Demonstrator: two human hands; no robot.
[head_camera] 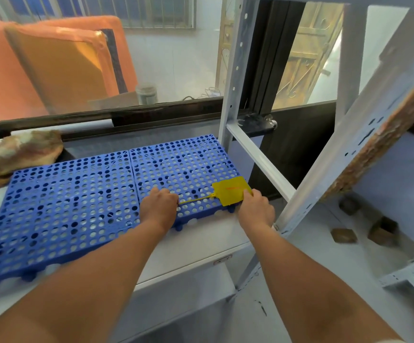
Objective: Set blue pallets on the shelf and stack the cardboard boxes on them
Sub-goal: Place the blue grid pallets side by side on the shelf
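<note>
A white metal shelf (201, 243) is standing in front of a big glass window (176, 58). The shelf top is looking smooth and flat. Two blue plastic mats full of round holes are lying flat on it, side by side and touching. The left pallet (60, 206) is reaching the front edge of the shelf. The right pallet (181, 164) is sitting by the right back corner, next to a white post (235, 70) with little holes in it.

A flat yellow tag (229, 190) with a thin yellow tail is lying on the front right corner of the right pallet. The right hand (256, 210) is pinching the near edge of the square part. The left hand (160, 206) is curling its fingers down at the end of the tail and seems to be pinching it.

A crumpled brown cloth (20, 149) is lying at the back left of the shelf. Behind the glass, soft orange cushions (60, 63) are leaning, and a small jar (146, 94) is standing near them. Low on the right, small brown blocks (344, 235) are lying about.
</note>
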